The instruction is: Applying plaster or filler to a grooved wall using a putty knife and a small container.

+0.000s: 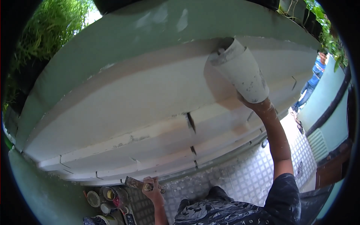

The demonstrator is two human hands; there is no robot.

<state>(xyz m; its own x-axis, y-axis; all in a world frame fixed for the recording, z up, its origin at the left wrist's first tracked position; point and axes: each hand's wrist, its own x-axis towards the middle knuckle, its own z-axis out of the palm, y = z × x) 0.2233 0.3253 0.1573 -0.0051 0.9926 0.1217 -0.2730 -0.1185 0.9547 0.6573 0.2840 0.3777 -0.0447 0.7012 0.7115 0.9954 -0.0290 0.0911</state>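
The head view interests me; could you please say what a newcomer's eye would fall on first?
Most likely the white bucket, tipped in the raised right hand at upper right, before the broad pale surface. Next, the left hand at lower centre, holding what looks like a scraper. A person in blue stands at far right.

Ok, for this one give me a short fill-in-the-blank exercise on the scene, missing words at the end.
The rounded object held by the right hand is mostly ____.
The left hand grips a flat tool whose blade points to the person's ____.
The band above the pale wall surface is coloured ____.
The person in the background wears a mainly ____ top.

Missing words: white; left; green; blue.
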